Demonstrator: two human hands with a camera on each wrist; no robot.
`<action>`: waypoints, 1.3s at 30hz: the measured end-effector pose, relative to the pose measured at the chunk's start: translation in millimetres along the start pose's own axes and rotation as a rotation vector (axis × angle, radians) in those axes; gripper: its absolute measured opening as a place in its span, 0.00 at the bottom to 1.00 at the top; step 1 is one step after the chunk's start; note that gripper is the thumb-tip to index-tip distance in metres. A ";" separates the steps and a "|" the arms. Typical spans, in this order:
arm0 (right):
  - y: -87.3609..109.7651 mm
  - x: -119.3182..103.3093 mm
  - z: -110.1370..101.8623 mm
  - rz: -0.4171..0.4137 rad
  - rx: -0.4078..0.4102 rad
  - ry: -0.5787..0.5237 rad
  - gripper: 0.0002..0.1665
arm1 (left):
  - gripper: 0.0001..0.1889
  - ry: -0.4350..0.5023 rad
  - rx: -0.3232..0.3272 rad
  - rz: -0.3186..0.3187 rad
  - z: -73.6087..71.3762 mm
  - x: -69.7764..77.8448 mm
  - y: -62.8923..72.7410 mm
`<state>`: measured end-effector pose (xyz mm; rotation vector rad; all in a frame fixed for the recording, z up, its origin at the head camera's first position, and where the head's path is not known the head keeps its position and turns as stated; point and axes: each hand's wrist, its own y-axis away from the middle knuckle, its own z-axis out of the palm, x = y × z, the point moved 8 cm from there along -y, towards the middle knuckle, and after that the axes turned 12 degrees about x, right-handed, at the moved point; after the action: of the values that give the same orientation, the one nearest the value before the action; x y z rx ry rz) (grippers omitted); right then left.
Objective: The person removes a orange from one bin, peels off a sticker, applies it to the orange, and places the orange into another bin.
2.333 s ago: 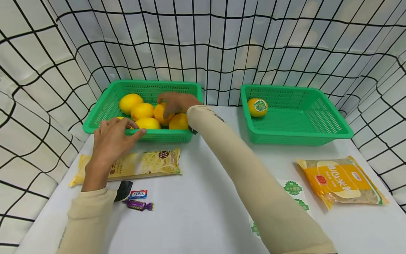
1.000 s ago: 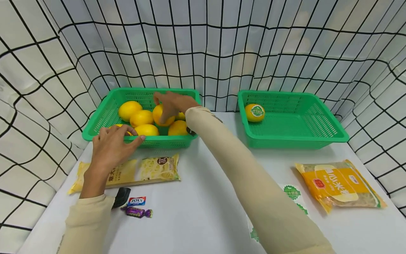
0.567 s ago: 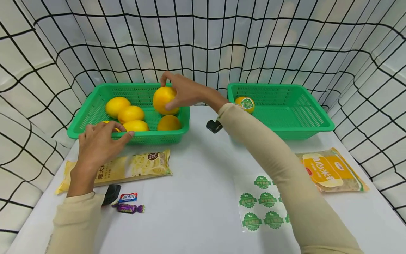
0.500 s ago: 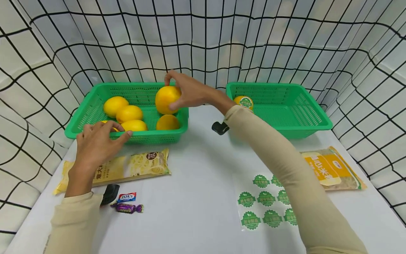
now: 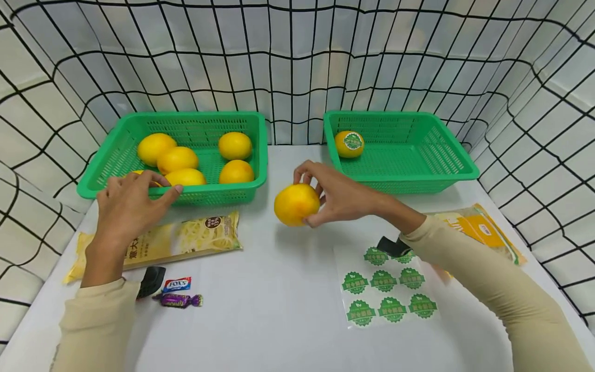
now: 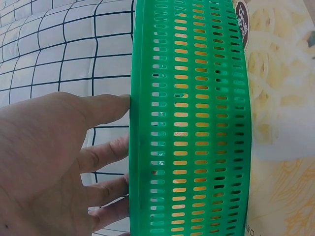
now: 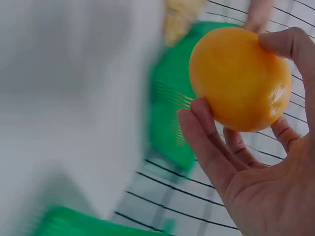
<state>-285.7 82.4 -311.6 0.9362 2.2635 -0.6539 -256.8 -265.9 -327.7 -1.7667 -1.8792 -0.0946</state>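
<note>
My right hand (image 5: 341, 196) holds a round orange (image 5: 296, 205) between thumb and fingertips, above the white table between the two baskets. In the right wrist view the same orange (image 7: 239, 78) shows a glossy, bare skin on this side. My left hand (image 5: 132, 214) rests at the front rim of the left green basket (image 5: 214, 195), fingers reaching over the rim and thumb tip on it. Several yellow-orange fruits (image 5: 178, 160) lie in that basket, partly hidden by the left hand. The right green basket (image 5: 404, 182) contains one fruit with a round green sticker (image 5: 349, 143).
A sheet of green round stickers (image 5: 383, 281) lies below the right forearm. A yellow noodle packet (image 5: 186, 238) is in front of the left basket, with a blue-red candy (image 5: 177, 284) and a purple candy (image 5: 178, 300). An orange food bag (image 5: 483, 227) is partly behind the right sleeve. Black netting encloses the back and sides.
The right hand has taken an orange out of the left basket and carried it right and toward the person, uncovering another fruit there. The left hand stays at the basket's rim.
</note>
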 end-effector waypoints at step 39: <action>48.5 65.9 45.6 0.118 -0.048 -0.133 0.41 | 0.28 0.635 -0.490 0.186 135.7 143.9 53.7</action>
<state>-272.0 114.2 -398.6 0.9652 2.0810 -0.5901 -250.0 -73.1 -396.8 -1.8988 -1.2846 -0.9922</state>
